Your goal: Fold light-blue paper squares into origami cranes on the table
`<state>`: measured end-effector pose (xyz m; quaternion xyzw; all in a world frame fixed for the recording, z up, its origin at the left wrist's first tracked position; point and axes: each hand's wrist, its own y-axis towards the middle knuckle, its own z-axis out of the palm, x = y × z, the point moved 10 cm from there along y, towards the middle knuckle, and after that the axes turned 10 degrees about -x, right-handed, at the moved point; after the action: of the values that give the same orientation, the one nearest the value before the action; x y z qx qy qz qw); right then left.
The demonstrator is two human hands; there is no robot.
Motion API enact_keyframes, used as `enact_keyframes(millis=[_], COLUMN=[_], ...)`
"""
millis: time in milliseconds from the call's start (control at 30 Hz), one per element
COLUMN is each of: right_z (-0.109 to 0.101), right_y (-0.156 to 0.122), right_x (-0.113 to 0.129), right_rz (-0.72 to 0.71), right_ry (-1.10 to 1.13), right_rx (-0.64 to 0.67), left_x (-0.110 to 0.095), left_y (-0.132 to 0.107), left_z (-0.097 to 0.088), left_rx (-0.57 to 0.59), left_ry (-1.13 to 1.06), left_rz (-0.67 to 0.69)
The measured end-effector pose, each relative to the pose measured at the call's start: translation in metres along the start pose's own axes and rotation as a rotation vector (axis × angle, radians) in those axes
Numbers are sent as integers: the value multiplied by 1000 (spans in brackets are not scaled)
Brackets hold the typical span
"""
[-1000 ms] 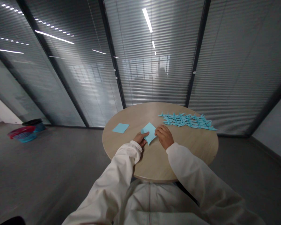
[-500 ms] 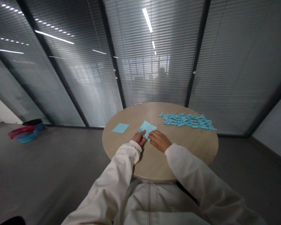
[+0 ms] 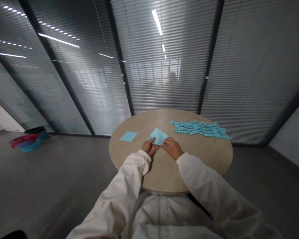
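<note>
A light blue paper sheet (image 3: 158,135), folded into a triangle, lies on the round wooden table (image 3: 204,156) in front of me. My left hand (image 3: 149,146) pinches its near left corner with closed fingers. My right hand (image 3: 173,148) presses down on its near right edge, fingers bent onto the paper. Both arms wear white sleeves.
A flat blue paper square (image 3: 129,136) lies on the table to the left. Several folded blue paper cranes (image 3: 198,128) are laid out in rows at the far right of the table. Glass walls with blinds stand behind. Coloured basins (image 3: 27,140) sit on the floor far left.
The sheet was turned and laid down flat as a triangle. My right hand slid from its right side to its near edge. My left hand stayed at the left corner.
</note>
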<state>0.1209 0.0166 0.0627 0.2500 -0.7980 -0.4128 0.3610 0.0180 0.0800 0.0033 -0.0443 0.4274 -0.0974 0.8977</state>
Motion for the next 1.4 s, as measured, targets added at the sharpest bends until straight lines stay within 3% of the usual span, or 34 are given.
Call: enact_keyframes(millis=[200,367,600,867,1067,1233,1400], right_z=[-1,-8,4,1,2,4,7], right_y=[1,4,1,1,-1,-4,-8], right_x=[-17,0,14,-18,-29,-38,-47], right_rz=[134,-6,-71,124,186,285,356], right_ry=[4,28,0,-93,-112,-56,11], right_rx=[-20,-75,84,-8,3,39,54], left_x=[4,4,5,4,-2,-8,-4], left_y=[-1,0,2,0,-18,-8,-1], left_z=[1,-2,-8,-5,28,18,11], left_rx=[-17,-44,-67,-55,239,179,160], left_ry=[19,26,67,98,292,348,345], left_rz=[-21,-4,-6,15,184,290,259])
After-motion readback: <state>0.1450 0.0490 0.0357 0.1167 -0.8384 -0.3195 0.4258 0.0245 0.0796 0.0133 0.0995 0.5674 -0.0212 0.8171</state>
